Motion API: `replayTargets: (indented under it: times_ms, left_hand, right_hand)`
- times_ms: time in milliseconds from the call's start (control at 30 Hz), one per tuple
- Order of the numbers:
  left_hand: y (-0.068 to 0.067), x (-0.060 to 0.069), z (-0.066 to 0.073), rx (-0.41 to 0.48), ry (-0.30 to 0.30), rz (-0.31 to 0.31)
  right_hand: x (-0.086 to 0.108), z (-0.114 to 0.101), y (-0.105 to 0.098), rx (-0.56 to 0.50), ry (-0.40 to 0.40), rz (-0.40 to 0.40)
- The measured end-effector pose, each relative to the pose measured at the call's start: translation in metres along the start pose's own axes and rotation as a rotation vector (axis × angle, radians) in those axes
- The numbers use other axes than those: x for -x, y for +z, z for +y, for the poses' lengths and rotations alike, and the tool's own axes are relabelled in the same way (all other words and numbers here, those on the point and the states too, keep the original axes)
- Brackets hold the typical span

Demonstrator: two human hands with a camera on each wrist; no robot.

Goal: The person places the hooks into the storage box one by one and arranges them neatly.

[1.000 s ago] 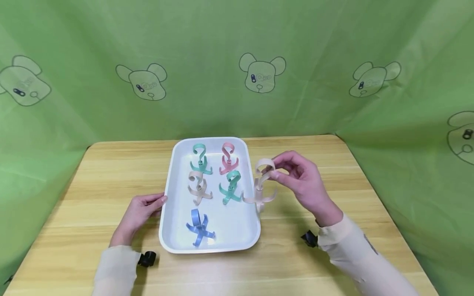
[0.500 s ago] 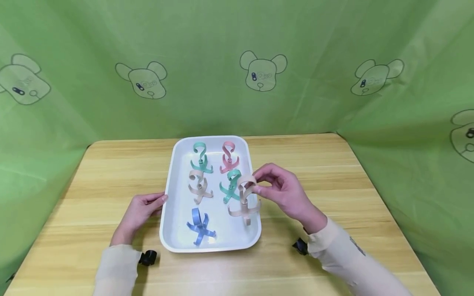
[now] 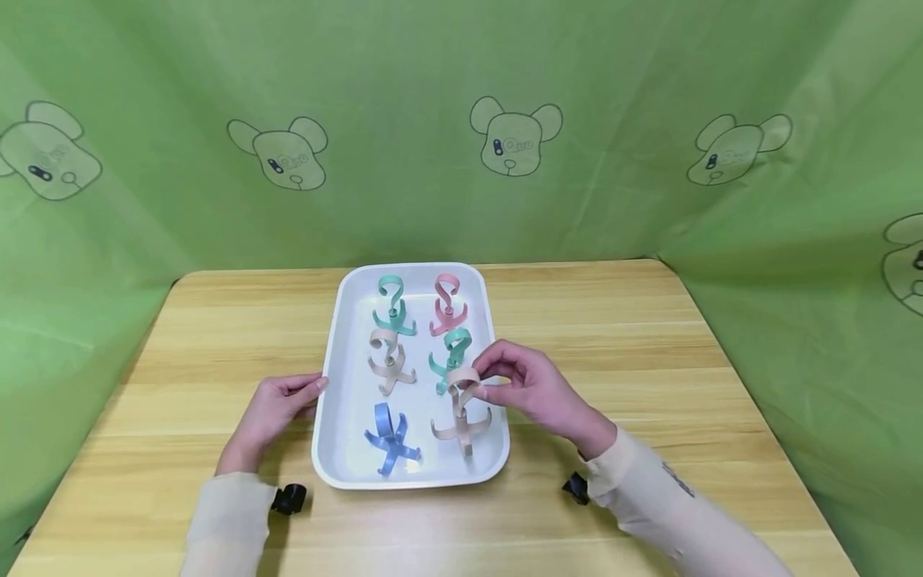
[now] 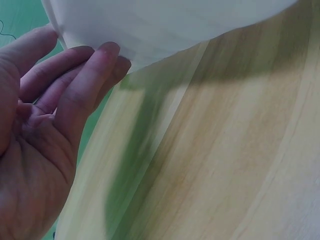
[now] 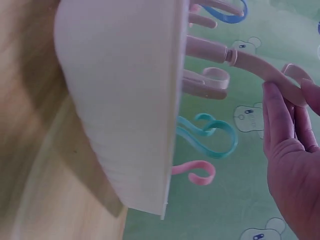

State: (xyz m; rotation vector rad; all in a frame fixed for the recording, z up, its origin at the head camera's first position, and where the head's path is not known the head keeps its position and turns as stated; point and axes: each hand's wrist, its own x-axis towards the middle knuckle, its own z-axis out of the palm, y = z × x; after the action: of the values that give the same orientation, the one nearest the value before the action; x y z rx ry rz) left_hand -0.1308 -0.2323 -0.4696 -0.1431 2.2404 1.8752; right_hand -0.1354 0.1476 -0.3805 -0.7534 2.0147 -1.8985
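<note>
In the head view, a white tray (image 3: 404, 486) holds several rotating plastic hooks, each with a curled top and splayed prongs. My right hand (image 3: 530, 390) pinches the curled top of a beige hook (image 3: 462, 429) between thumb and fingers, over the tray's front right; whether its prongs touch the bottom is unclear. Just behind it stands a green hook (image 3: 450, 353), partly covered. On the left edge my left hand (image 3: 277, 413) grips the tray's rim; in the left wrist view its fingers (image 4: 82, 95) lie against the tray's outer wall.
A blue hook (image 3: 392, 445) stands at the tray's front left, another beige hook (image 3: 390, 369) behind it. At the back are a second green hook (image 3: 392, 316) and a pink hook (image 3: 449, 312). A wooden table (image 3: 627, 344) bears the tray, with a green curtain (image 3: 404, 208) around it.
My right hand has carried the beige hook left and toward me, from the tray's right edge to above its front right area. The left hand stays on the rim.
</note>
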Motion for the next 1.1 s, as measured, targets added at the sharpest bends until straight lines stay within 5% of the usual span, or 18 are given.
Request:
replayTargets:
  times_ms: [533,1100]
  left_hand:
    - [-0.001,-0.002,-0.002,0.024,-0.01,-0.019]
    - [-0.001,-0.001,0.001,0.019,-0.02,-0.029]
  right_hand:
    - [-0.004,0.023,0.004,0.026,0.159,-0.081]
    - [-0.001,0.033,0.003,0.028,0.164,-0.138]
